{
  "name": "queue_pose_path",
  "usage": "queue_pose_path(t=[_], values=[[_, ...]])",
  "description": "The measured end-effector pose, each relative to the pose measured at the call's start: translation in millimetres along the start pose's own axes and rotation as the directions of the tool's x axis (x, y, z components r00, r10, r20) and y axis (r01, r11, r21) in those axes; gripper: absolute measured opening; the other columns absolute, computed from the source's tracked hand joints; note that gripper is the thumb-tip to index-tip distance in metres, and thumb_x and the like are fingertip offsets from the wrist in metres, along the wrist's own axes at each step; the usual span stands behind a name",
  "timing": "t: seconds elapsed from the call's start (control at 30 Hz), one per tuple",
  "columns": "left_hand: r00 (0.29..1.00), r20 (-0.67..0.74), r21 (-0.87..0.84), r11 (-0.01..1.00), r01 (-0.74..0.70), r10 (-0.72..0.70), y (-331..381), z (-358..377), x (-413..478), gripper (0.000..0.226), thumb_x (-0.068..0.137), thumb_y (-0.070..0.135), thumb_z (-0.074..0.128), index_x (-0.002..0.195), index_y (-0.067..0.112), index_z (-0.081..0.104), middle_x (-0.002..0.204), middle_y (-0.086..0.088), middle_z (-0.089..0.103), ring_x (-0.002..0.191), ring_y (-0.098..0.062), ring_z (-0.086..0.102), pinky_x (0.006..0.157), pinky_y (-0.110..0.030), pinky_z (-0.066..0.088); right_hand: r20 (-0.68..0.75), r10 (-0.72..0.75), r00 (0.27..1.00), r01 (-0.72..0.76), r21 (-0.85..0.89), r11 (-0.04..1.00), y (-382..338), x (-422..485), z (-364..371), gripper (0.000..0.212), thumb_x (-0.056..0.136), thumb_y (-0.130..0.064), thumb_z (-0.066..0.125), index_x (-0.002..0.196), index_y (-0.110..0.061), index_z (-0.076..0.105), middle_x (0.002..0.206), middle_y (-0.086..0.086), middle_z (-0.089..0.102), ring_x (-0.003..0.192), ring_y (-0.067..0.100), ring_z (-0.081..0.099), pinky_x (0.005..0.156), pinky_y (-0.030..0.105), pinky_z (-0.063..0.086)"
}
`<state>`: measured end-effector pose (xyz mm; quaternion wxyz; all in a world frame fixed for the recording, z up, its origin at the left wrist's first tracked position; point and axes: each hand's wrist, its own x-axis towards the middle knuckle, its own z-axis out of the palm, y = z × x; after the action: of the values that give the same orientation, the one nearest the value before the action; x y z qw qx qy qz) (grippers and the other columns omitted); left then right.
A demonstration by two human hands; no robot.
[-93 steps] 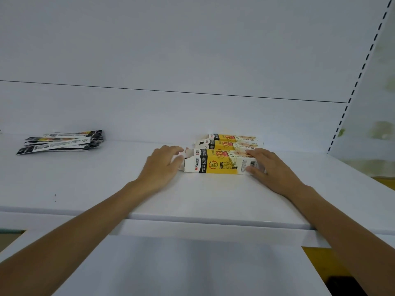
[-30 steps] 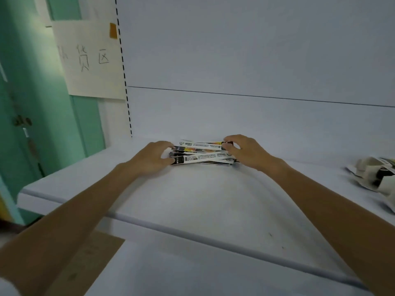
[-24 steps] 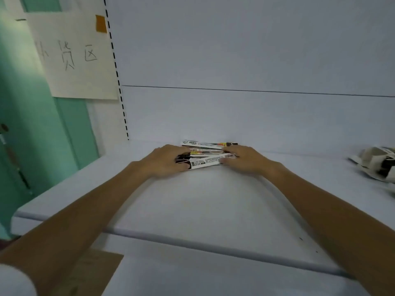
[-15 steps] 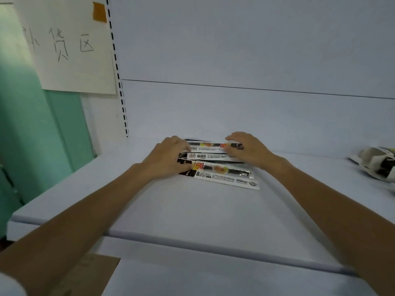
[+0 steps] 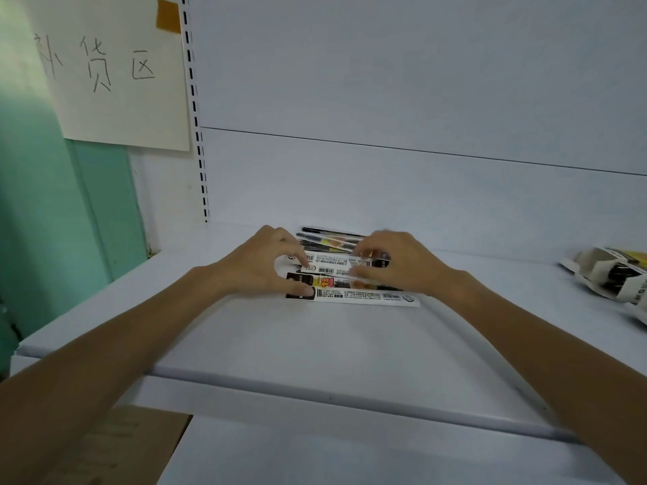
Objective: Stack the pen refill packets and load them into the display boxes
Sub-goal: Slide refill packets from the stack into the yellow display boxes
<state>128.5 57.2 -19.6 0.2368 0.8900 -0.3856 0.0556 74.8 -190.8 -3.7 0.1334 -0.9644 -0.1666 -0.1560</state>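
Several long pen refill packets lie fanned out flat on the white shelf [image 5: 315,348]. The front packet [image 5: 364,298] is white with a black left end, a middle packet [image 5: 334,268] lies behind it, and darker ones [image 5: 332,238] sit at the back. My left hand [image 5: 262,266] curls over the packets' left ends, thumb on the front packet's black end and index finger on the middle one. At the right ends, my right hand [image 5: 402,266] has its bent fingers on the middle packets. Display boxes [image 5: 609,274] lie at the far right of the shelf.
A paper sign [image 5: 105,71] with handwriting hangs on the left upright above a green wall [image 5: 52,211]. The shelf's back panel [image 5: 420,190] rises just behind the packets. Below the shelf edge at the lower left, a cardboard piece [image 5: 115,446] shows.
The packets went from a tight pile to a fan spread toward the front. Both hands stayed at the packets' ends, and the view moved closer.
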Motion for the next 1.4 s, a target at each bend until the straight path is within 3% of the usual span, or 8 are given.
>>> queue_pose_path(t=[0.13, 0.27, 0.53, 0.8, 1.0, 1.13, 1.3, 1.4], values=[[0.999, 0.043, 0.039, 0.999, 0.005, -0.007, 5.5, 2.2, -6.6, 0.044, 0.063, 0.065, 0.068, 0.094, 0.033, 0.065, 0.105, 0.013, 0.055, 0.103, -0.006, 0.045, 0.092, -0.028, 0.040, 0.181, 0.031, 0.983, -0.039, 0.039, 0.998, -5.8, -11.1, 5.2, 0.048, 0.077, -0.059, 0.062, 0.114, -0.029, 0.061, 0.105, -0.015, 0.058, 0.097, 0.006, 0.053, 0.087, 0.024, 0.045], [0.998, 0.053, -0.060, 0.997, 0.047, -0.044, 4.4, -3.8, -17.9, 0.021, 0.076, 0.039, 0.073, 0.093, 0.030, 0.065, 0.097, 0.012, 0.064, 0.096, -0.008, 0.058, 0.086, -0.025, 0.045, 0.063, 0.156, 0.986, -0.167, 0.287, 0.943, 1.1, -16.9, -6.7, 0.025, 0.080, -0.041, 0.067, 0.102, -0.029, 0.067, 0.092, -0.011, 0.066, 0.085, 0.003, 0.058, 0.071, 0.005, 0.041], [0.999, 0.037, -0.062, 0.998, 0.016, -0.014, 15.1, -1.0, -22.3, 0.020, 0.080, 0.039, 0.068, 0.098, 0.031, 0.069, 0.094, 0.018, 0.061, 0.088, 0.001, 0.056, 0.073, -0.013, 0.040, 0.220, 0.123, 0.968, -0.161, 0.164, 0.973, -9.7, -12.3, -7.8, 0.026, 0.079, -0.023, 0.073, 0.103, -0.020, 0.067, 0.083, -0.008, 0.067, 0.072, -0.004, 0.056, 0.067, 0.002, 0.040], [0.995, 0.070, -0.135, 0.988, 0.079, -0.070, 14.0, -4.2, -27.4, 0.020, 0.069, 0.046, 0.075, 0.083, 0.032, 0.069, 0.078, 0.014, 0.064, 0.066, -0.001, 0.054, 0.068, -0.022, 0.046, 0.111, 0.135, 0.985, -0.137, 0.014, 0.990, -8.7, -5.1, -9.8, 0.028, 0.081, -0.022, 0.068, 0.109, -0.017, 0.066, 0.089, -0.010, 0.053, 0.076, 0.003, 0.049, 0.070, 0.011, 0.040], [0.986, 0.139, -0.171, 0.979, 0.111, -0.087, 14.5, -6.8, -28.0, 0.013, 0.070, 0.036, 0.078, 0.075, 0.035, 0.066, 0.059, 0.023, 0.057, 0.055, 0.004, 0.048, 0.057, -0.011, 0.037, 0.044, 0.193, 0.980, -0.194, 0.010, 0.981, -5.5, -5.8, -14.7, 0.020, 0.080, -0.020, 0.065, 0.100, -0.015, 0.067, 0.094, -0.001, 0.058, 0.086, 0.017, 0.053, 0.081, 0.031, 0.046], [0.989, 0.121, -0.222, 0.969, 0.110, -0.085, 11.8, -5.9, -24.6, 0.013, 0.072, 0.030, 0.078, 0.078, 0.031, 0.066, 0.065, 0.018, 0.061, 0.061, 0.003, 0.054, 0.066, -0.016, 0.044, -0.025, 0.226, 0.974, -0.216, 0.207, 0.954, -8.8, -3.6, -26.4, 0.016, 0.075, -0.017, 0.073, 0.089, -0.016, 0.065, 0.082, -0.003, 0.061, 0.070, 0.009, 0.054, 0.058, 0.009, 0.041], [0.989, -0.099, -0.224, 0.971, 0.083, -0.108, 9.8, 0.9, -18.9, 0.010, 0.079, 0.037, 0.069, 0.087, 0.031, 0.064, 0.088, 0.015, 0.065, 0.082, 0.003, 0.059, 0.073, -0.017, 0.042, -0.027, 0.250, 0.968, -0.193, 0.560, 0.805, -30.0, 2.4, -39.2, 0.022, 0.073, -0.014, 0.077, 0.089, -0.016, 0.062, 0.073, -0.002, 0.058, 0.069, 0.014, 0.058, 0.070, 0.029, 0.050], [0.986, -0.099, -0.339, 0.936, 0.091, -0.131, 23.6, -2.7, -11.9, 0.032, 0.075, 0.041, 0.070, 0.103, 0.030, 0.059, 0.104, 0.017, 0.062, 0.099, 0.002, 0.057, 0.085, -0.017, 0.043, -0.049, 0.232, 0.972, -0.120, 0.741, 0.660, -44.6, 8.2, -39.7, 0.014, 0.077, -0.008, 0.072, 0.084, -0.012, 0.061, 0.080, 0.005, 0.061, 0.072, 0.015, 0.063, 0.072, 0.029, 0.054]])
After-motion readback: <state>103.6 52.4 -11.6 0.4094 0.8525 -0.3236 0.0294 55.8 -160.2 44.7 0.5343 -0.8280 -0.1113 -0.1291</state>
